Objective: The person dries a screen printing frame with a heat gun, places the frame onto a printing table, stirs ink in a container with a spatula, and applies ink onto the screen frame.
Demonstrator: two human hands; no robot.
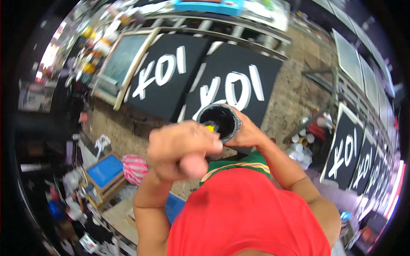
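Observation:
My right hand (245, 130) is wrapped round the side of a round container (235, 123) with black, paint-like stuff inside and smears on its rim. Over the container's left edge, my left hand (183, 147) is closed in a fist, slightly blurred. A small yellow tool (210, 128) pokes out past its fingers into the container's mouth; most of it is hidden by the hand. Just beyond the container lies a black panel (269, 81) with white lettering, and a second black panel (164, 100) with the same lettering lies to its left.
A wooden-framed screen (128, 55) leans by the left panel. More lettered panels (341, 149) stand in a rack at the right, near white cups (303, 138). At the left are a blue framed screen (104, 170) and a pink striped bundle (134, 169). Clutter fills the far left.

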